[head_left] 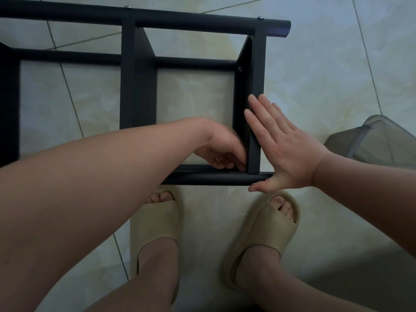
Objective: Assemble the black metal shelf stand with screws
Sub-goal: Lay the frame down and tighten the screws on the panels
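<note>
The black metal shelf stand (138, 82) lies across the tiled floor, its round tubes joined by flat cross plates. Screw heads (260, 18) show on the far tube. My right hand (283, 145) lies flat with straight fingers against the outer side of the rightmost cross plate (257, 70), its thumb under the end of the near tube (213, 177). My left hand (221, 149) reaches inside the frame at the corner where that plate meets the near tube. Its fingers are curled and pinch something small at the joint, which they hide.
My two feet in beige slippers (157, 224) stand just below the near tube. A translucent grey plastic container (378, 140) sits on the floor at the right edge. Pale floor tiles (326, 70) surround the frame.
</note>
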`<move>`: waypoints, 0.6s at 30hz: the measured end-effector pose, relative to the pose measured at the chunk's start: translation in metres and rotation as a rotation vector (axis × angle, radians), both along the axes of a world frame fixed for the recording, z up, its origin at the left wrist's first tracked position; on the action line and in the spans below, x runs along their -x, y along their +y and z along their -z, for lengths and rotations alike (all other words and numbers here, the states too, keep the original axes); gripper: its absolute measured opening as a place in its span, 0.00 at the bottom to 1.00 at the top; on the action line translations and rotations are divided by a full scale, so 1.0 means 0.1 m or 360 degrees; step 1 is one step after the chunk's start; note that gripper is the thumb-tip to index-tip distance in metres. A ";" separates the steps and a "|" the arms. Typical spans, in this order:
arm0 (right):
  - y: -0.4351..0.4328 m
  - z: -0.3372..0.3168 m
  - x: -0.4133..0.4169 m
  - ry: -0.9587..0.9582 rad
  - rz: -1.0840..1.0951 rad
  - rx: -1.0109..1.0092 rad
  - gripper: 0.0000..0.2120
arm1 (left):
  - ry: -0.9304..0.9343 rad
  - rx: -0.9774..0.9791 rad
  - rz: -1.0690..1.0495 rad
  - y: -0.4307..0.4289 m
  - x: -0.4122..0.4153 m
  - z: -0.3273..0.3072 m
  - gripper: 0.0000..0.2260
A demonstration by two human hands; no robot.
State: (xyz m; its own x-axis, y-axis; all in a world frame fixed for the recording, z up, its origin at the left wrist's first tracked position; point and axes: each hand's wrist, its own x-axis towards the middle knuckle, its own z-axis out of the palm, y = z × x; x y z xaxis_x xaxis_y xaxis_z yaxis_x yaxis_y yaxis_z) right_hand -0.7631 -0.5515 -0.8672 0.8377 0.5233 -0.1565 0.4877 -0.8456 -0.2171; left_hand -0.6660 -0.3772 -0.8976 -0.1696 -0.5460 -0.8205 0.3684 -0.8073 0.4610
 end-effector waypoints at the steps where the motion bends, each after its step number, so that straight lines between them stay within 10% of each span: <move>1: 0.00 0.00 0.00 0.0002 -0.0002 0.0001 0.62 | 0.0004 0.0003 -0.0007 0.00 0.00 0.00 0.04; 18: 0.00 -0.02 0.00 0.0019 0.0004 0.0014 0.63 | 0.0060 -0.0031 0.0083 0.01 -0.02 -0.02 0.03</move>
